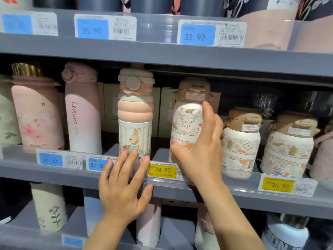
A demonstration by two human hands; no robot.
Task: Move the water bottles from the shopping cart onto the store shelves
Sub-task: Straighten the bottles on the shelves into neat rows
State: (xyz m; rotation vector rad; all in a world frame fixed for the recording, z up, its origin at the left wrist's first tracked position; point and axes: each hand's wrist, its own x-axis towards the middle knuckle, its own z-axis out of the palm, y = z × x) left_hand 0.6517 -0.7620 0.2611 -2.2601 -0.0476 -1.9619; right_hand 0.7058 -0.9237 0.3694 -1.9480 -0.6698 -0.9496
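A white floral water bottle (187, 121) with a brown lid stands on the middle shelf (54, 175). My right hand (200, 150) holds it, thumb on its lower front and fingers along its right side. A rabbit-print bottle (135, 127) with a pink ribbed top stands just to its left. My left hand (122, 186) is spread flat in front of this bottle's base, fingertips at its lower edge. Two more floral bottles (239, 147) with brown lids stand to the right. The shopping cart is out of view.
Pink bottles (82, 112) fill the left of the middle shelf. Price tags (162, 171) line the shelf edges. The upper shelf (162, 56) hangs close above the bottle tops. More bottles (50, 206) stand on the lower shelf.
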